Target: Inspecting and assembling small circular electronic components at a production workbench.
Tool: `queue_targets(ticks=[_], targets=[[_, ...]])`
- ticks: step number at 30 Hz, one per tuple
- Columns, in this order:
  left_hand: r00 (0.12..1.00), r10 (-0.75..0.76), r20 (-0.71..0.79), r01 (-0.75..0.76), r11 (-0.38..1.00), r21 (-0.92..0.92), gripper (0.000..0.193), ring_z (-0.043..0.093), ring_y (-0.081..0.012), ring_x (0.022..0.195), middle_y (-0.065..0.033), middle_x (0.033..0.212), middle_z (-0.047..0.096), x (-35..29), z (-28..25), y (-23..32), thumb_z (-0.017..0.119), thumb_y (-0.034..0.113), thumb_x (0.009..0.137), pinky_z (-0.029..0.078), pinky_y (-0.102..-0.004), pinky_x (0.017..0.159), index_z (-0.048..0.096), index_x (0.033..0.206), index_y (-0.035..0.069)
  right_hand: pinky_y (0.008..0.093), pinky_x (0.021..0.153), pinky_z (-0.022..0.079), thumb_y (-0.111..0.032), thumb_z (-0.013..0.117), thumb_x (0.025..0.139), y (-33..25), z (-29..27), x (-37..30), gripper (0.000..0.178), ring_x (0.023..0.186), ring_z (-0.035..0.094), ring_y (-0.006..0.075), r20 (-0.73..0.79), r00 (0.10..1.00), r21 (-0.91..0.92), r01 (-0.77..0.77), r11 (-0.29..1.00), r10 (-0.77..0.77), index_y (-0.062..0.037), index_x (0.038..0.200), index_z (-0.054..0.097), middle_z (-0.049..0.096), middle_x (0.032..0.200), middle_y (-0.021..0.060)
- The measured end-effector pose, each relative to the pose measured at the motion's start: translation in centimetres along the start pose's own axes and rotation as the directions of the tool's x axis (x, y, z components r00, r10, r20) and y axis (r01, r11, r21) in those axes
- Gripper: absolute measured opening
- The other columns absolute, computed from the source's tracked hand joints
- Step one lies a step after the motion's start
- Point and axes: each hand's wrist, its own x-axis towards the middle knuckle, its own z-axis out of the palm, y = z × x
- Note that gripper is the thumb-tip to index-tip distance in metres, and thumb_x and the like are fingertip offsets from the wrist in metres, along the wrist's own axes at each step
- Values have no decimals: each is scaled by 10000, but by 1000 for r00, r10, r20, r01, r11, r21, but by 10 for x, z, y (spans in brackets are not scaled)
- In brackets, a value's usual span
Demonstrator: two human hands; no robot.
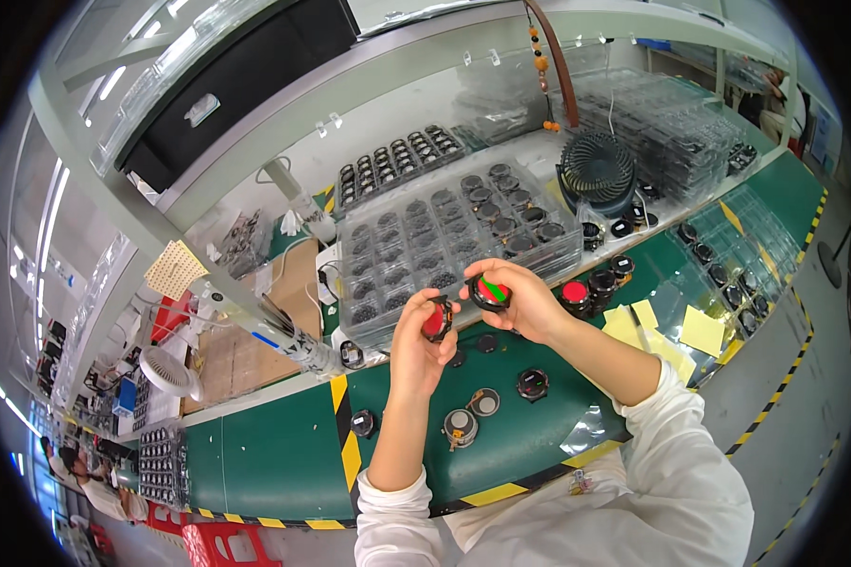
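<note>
In my left hand [414, 352] is a round black watch-like module [434, 322] with a red face, held upright between thumb and fingers. My right hand [533, 304] pinches a second round black module [491, 292], whose face shows red and green. The two modules are close together but apart, above the front edge of a clear plastic tray [378, 326]. Below them on the green bench lie a dark round module [532, 385], two silver-backed round parts [460, 427] side by side, and a small black one [363, 422] near the striped tape.
Behind stands another filled tray [397, 168]. A black fan [598, 172] sits right of the trays. Stacked round modules [602, 283] and yellow paper notes [702, 331] lie by my right forearm. A shelf post [255, 317] rises at left. Striped tape [496, 494] marks the bench edge.
</note>
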Motion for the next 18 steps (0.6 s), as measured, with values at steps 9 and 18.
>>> queue_targets(ticks=[9, 18], targets=[[999, 20, 30, -16, 993, -120, 335, 459, -145, 521, -143, 1048, 596, -5, 9, -2, 418, 270, 970, 355, -250, 428, 470, 1222, 55, 256, 445, 368, -252, 419, 996, 4, 0, -2, 302, 576, 534, 172, 29, 999, 19, 14, 1000, -15, -46, 1198, 510, 638, 1032, 141], [997, 71, -7, -71, 995, -71, 379, 534, -195, 597, -185, 1100, 600, -3, 8, -4, 416, 167, 948, 439, -304, 493, 426, 1298, 20, 269, 492, 435, -144, 429, 958, 4, 3, -3, 340, 676, 590, 196, 22, 999, 29, 33, 999, -34, -36, 1277, 476, 623, 1116, 159]])
